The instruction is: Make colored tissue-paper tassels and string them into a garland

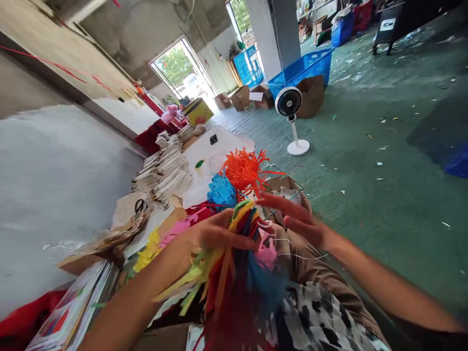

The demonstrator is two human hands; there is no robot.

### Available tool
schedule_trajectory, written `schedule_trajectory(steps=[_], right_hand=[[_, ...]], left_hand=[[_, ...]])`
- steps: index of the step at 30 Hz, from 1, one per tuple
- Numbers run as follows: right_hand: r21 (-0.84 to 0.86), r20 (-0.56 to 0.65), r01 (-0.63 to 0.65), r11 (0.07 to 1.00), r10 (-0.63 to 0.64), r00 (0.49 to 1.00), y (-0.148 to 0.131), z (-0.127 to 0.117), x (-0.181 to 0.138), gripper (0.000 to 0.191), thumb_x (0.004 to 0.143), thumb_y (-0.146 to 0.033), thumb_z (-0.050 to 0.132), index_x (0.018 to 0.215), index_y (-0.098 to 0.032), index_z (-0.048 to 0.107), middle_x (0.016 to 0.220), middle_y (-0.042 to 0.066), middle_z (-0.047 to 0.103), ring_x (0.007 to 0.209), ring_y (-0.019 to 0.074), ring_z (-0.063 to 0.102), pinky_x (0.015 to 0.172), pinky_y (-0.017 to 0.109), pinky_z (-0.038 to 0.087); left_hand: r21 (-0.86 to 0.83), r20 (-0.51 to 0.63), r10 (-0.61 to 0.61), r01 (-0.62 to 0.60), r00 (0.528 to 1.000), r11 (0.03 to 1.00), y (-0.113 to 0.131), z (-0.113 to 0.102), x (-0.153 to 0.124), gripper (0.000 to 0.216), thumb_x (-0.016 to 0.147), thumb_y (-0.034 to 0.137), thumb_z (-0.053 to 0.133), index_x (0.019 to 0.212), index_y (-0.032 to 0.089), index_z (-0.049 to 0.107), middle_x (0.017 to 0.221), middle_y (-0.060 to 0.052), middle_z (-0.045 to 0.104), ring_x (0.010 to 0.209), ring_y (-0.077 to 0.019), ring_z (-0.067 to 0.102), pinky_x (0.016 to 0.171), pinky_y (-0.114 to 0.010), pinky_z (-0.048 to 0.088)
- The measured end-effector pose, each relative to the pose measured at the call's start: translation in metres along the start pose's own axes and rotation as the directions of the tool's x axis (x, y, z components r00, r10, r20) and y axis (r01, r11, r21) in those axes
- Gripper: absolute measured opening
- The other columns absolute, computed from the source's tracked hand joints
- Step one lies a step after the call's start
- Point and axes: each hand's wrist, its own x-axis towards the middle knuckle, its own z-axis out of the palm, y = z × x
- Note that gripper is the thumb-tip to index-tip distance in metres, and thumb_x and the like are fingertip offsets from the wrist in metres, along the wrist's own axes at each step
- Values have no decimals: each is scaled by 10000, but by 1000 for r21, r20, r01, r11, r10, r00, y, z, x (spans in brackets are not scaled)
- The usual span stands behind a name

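My left hand [212,234] is closed round a thick bundle of coloured paper strips [234,273], yellow, red, blue and green, that hangs down over my lap. My right hand [296,217] sits just right of the bundle's top, fingers stretched out toward it, with thin white string [292,253] running from the bundle under the hand. A pink strip cluster [266,253] lies between the two hands. Whether the right fingers pinch the string is not clear.
An orange tassel [243,170] and a blue one [221,191] lie on the white table [219,146]. Stacked paper tags [164,173], scissors [139,205] and a yellow box [198,111] sit further left. A standing fan [290,117], cardboard boxes and blue crates occupy the green floor.
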Motion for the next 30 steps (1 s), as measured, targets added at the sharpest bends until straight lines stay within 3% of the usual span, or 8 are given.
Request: schedule_trajectory(steps=[3,6,10,15,18,22,27,30], right_hand=[[249,137,-89,965,56,989,13,34,-4,676,977,-611,667,1586,-371,499,1530,70,603,1436,285,541,1166,455,459],[199,152,-233,952,204,967,23,42,-15,692,928,-548,771,1527,-288,541,1160,56,699,999,193,660,839,305,533],[33,118,-386,922,379,918,25,35,-26,440,981,-626,657,981,-189,708,708,-37,490,611,99,392,526,236,271],[9,0,-486,874,486,874,29,36,-48,590,1006,-733,502,778,-199,606,598,-69,318,528,98,240,496,260,189],[-52,18,-472,880,474,881,36,42,-64,605,1027,-692,496,707,-191,605,682,-20,450,619,122,377,590,267,330],[-182,-128,-378,908,360,924,39,37,-83,505,1031,-613,555,784,-195,691,1032,72,639,986,214,564,883,328,443],[-97,-65,-554,827,550,833,34,43,-103,508,1058,-606,501,738,-213,544,671,-25,479,640,137,436,631,265,384],[-163,-49,-599,784,600,798,26,59,-106,418,1012,-638,568,979,-229,646,808,-1,604,745,166,539,668,267,423]], left_hand=[[-142,124,-70,88,990,986,-22,8,9,442,662,387,967,1002,148,816,859,-50,758,749,-175,691,718,-265,541],[-156,114,-67,85,991,984,-42,3,5,393,680,381,971,930,128,804,819,-31,740,699,-129,642,679,-221,507],[-181,103,-26,44,994,982,-70,3,3,423,704,401,962,1000,136,818,879,-33,760,764,-130,651,740,-213,516],[-208,212,-23,68,977,976,-111,23,13,494,723,436,951,1106,152,822,886,-25,751,773,-133,639,743,-221,507],[-284,288,69,16,955,959,-138,37,21,533,750,471,933,1163,155,815,938,-41,757,845,-150,659,831,-236,512],[-503,307,123,52,944,863,-174,60,25,647,790,616,863,1232,151,779,985,-86,774,839,-177,695,830,-270,531],[-665,216,-46,181,975,725,-206,90,16,696,765,751,804,1042,112,798,865,-89,761,701,-159,663,709,-268,509],[-689,183,-120,215,976,693,-217,100,11,711,731,770,817,975,103,781,815,-69,730,660,-142,610,665,-271,468]])
